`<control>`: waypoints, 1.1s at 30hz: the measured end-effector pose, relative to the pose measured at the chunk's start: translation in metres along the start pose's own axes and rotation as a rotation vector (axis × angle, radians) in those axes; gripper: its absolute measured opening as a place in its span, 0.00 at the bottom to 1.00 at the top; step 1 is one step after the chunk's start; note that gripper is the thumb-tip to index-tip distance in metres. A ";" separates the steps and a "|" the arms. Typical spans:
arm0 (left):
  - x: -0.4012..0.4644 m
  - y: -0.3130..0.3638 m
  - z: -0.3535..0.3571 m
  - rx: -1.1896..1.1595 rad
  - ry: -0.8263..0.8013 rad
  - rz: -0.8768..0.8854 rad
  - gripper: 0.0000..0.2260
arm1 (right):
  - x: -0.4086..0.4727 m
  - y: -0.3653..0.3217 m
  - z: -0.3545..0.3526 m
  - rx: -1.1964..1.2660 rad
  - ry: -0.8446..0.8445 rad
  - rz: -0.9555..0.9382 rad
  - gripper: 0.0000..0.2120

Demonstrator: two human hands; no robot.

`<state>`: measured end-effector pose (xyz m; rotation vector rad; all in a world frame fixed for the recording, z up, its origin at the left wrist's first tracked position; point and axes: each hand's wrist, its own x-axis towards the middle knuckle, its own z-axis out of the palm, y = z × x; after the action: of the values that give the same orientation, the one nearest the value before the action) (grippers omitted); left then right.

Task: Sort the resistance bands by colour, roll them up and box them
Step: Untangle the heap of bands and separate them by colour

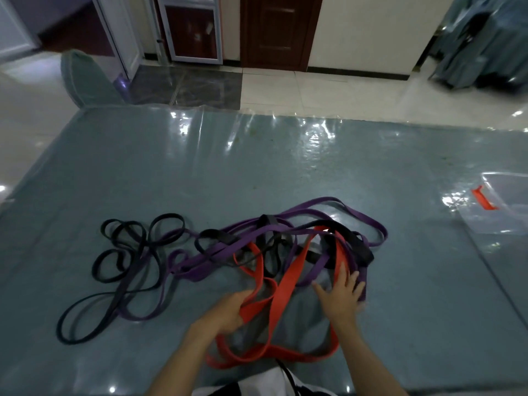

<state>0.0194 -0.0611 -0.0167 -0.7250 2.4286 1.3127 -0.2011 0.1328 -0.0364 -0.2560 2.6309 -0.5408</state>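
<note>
A tangle of resistance bands lies on the blue-grey table (257, 167) covered in clear plastic. Red bands (288, 277) run from the pile's middle toward me and loop near the front edge. Purple bands (368, 220) arc across the back and right of the pile. Black bands (125, 252) coil at the left. My left hand (227, 311) grips a red band where it folds. My right hand (341, 297) is spread flat, fingers apart, over red and purple strands at the pile's right.
A clear plastic box with a red latch (483, 200) sits at the table's right edge. A covered chair (85, 78) stands beyond the far left corner. Doors and tiled floor lie behind the table.
</note>
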 end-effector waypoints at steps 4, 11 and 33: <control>-0.015 0.016 0.000 -0.039 -0.167 0.061 0.32 | -0.028 -0.002 0.023 0.183 0.183 0.019 0.43; -0.022 0.015 0.006 -0.199 -0.136 0.051 0.27 | -0.025 0.015 0.002 0.539 0.281 0.336 0.24; -0.011 0.018 0.082 -0.661 0.151 -0.158 0.24 | -0.104 -0.038 0.014 0.733 -0.563 0.030 0.03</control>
<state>0.0198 0.0194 -0.0441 -1.1793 1.9636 2.0739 -0.0988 0.1214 0.0072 -0.1078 1.7570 -1.1730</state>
